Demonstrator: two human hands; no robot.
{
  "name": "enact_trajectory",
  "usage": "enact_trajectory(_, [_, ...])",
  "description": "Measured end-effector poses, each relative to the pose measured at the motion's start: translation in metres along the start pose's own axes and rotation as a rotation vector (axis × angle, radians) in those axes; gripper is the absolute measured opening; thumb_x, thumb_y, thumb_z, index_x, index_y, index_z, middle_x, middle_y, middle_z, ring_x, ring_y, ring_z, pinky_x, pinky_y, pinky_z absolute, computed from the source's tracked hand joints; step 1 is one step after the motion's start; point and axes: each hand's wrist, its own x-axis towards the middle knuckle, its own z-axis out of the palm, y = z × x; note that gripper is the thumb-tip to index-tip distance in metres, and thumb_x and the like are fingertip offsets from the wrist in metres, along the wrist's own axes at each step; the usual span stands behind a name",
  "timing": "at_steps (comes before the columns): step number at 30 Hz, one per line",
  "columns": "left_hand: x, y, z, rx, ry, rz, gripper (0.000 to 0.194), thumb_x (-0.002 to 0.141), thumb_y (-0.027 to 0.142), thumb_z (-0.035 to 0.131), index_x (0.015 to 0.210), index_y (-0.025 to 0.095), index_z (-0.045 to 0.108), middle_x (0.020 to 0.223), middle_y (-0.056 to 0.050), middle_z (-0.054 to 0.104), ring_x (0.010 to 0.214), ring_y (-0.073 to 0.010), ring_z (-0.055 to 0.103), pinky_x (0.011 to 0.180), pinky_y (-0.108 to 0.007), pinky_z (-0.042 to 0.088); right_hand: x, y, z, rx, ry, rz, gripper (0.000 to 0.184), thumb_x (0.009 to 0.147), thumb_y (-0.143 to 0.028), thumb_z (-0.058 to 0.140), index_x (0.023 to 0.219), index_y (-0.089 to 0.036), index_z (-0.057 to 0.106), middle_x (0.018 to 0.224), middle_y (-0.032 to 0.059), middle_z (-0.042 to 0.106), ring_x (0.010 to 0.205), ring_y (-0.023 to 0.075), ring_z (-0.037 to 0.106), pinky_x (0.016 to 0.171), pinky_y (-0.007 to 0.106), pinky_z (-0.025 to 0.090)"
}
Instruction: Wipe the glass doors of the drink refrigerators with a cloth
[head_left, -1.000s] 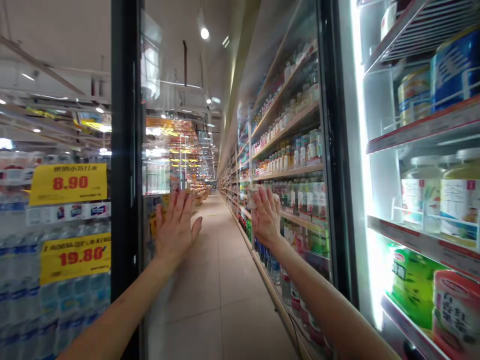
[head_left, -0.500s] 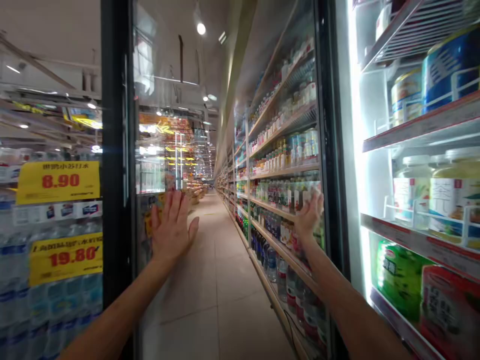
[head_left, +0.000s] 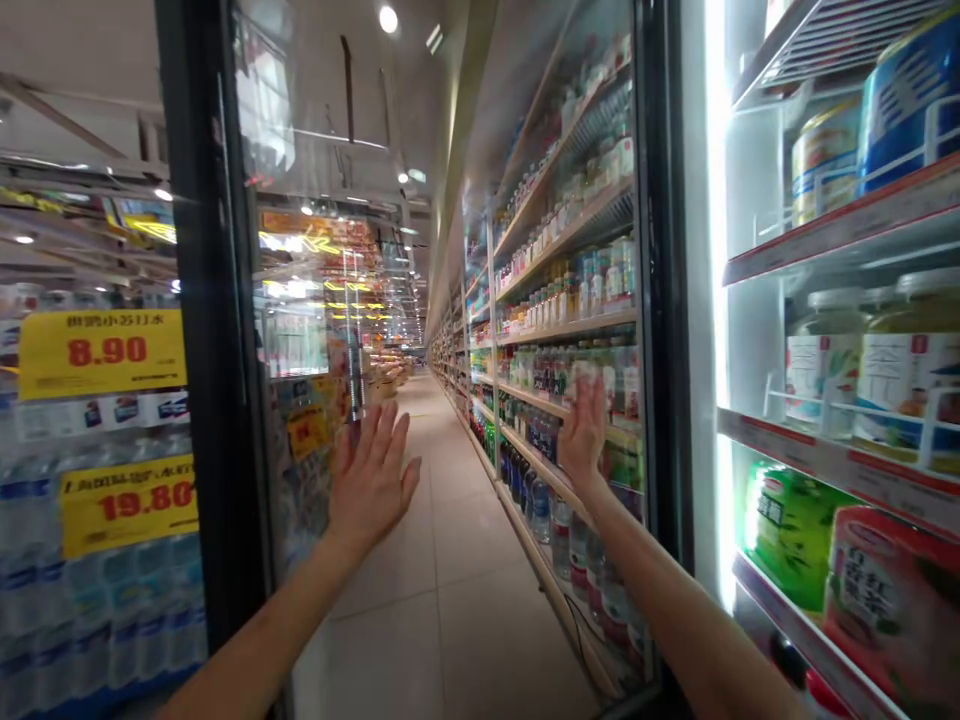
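Observation:
A glass fridge door with a black frame stands swung out in front of me. My left hand is raised on the left half of the pane, fingers stretched out and palm toward the glass. Nothing shows in it. On the right half, my right hand is up against the glass, its fingers upright and close together. A pale, crumpled cloth or tissue shows at its fingertips; blur hides its exact kind. Drink bottles appear in the pane behind both hands.
At right, lit fridge shelves hold a blue can, tea bottles, a green pack and a red pack. Bottled water is stacked at left beneath yellow price signs. The door's black upright stands between.
My right hand has moved left across the glass with the pale cloth or tissue. My left hand has shifted slightly right and down. The view has tilted a little.

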Motion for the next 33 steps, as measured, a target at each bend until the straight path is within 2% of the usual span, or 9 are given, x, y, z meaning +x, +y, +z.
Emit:
enact_trajectory(4, [-0.01,0.011,0.003,-0.033,-0.026,0.004,0.068,0.084,0.034,0.049,0.141,0.023,0.014,0.14,-0.011,0.036,0.133,-0.0239,0.028,0.11,-0.047,0.014,-0.034,-0.015,-0.005,-0.01,-0.196,-0.279,0.046,0.087,-0.018,0.035,0.132,-0.026,0.041,0.143,0.0081,0.035,0.134,0.0209,0.026,0.107,0.047,0.024])
enact_trajectory(9, [-0.011,0.017,0.001,-0.042,-0.033,-0.021,0.068,0.083,0.034,0.05,0.141,0.022,0.015,0.14,-0.011,0.035,0.132,-0.0253,0.029,0.109,-0.048,0.013,-0.024,0.048,-0.017,-0.154,0.074,0.232,0.051,0.087,-0.025,0.031,0.137,-0.017,0.032,0.14,0.0174,0.035,0.132,0.0276,0.028,0.101,0.056,0.028])
enact_trajectory(11, [-0.011,0.019,0.001,-0.051,-0.025,-0.043,0.068,0.083,0.034,0.05,0.141,0.022,0.016,0.141,-0.011,0.035,0.132,-0.0254,0.028,0.109,-0.048,0.012,-0.027,0.047,-0.014,-0.135,0.1,0.264,0.051,0.088,-0.026,0.03,0.138,-0.016,0.029,0.141,0.0182,0.033,0.133,0.0277,0.026,0.101,0.055,0.029])
enact_trajectory(16, [-0.02,0.027,0.006,-0.061,-0.037,-0.009,0.07,0.084,0.033,0.05,0.141,0.022,0.013,0.14,-0.012,0.036,0.132,-0.0244,0.028,0.11,-0.048,0.011,-0.071,-0.023,-0.007,-0.055,-0.175,-0.183,0.05,0.087,-0.018,0.035,0.136,-0.025,0.033,0.146,0.0109,0.028,0.136,0.0237,0.022,0.106,0.049,0.024])
enact_trajectory(18, [-0.028,0.031,0.008,-0.071,-0.06,0.054,0.069,0.084,0.032,0.049,0.141,0.022,0.012,0.139,-0.011,0.038,0.132,-0.0223,0.029,0.11,-0.045,0.012,-0.08,-0.031,-0.009,-0.045,-0.248,-0.293,0.05,0.086,-0.016,0.037,0.134,-0.029,0.037,0.145,0.0081,0.031,0.135,0.0232,0.022,0.107,0.05,0.021])
enact_trajectory(23, [-0.041,0.039,0.01,-0.086,-0.091,0.057,0.066,0.083,0.032,0.049,0.141,0.02,0.018,0.138,-0.011,0.039,0.133,-0.0206,0.027,0.111,-0.042,0.01,-0.062,0.011,-0.015,-0.132,0.019,0.095,0.05,0.088,-0.023,0.034,0.139,-0.02,0.029,0.143,0.0162,0.032,0.134,0.0254,0.027,0.104,0.054,0.025])
enact_trajectory(25, [-0.041,0.042,0.01,-0.085,-0.089,0.041,0.065,0.083,0.032,0.049,0.14,0.02,0.02,0.137,-0.011,0.039,0.133,-0.0209,0.026,0.111,-0.042,0.009,-0.062,0.008,-0.015,-0.122,0.054,0.139,0.051,0.089,-0.022,0.032,0.139,-0.018,0.026,0.142,0.0178,0.032,0.134,0.0252,0.026,0.104,0.054,0.026])
enact_trajectory(30, [-0.043,0.047,0.01,-0.074,-0.09,0.028,0.063,0.084,0.029,0.047,0.14,0.018,0.022,0.139,-0.012,0.037,0.134,-0.0215,0.023,0.111,-0.045,0.008,-0.106,-0.055,-0.013,0.028,-0.251,-0.314,0.052,0.085,-0.012,0.039,0.134,-0.027,0.036,0.14,0.0085,0.039,0.135,0.0214,0.025,0.108,0.049,0.021])
enact_trajectory(33, [-0.046,0.049,0.009,-0.089,-0.108,0.016,0.061,0.084,0.028,0.047,0.139,0.018,0.023,0.14,-0.012,0.035,0.135,-0.0214,0.021,0.111,-0.046,0.009,-0.118,-0.049,-0.017,0.015,-0.266,-0.34,0.053,0.084,-0.012,0.039,0.135,-0.026,0.035,0.14,0.0086,0.04,0.135,0.0217,0.025,0.108,0.05,0.022])
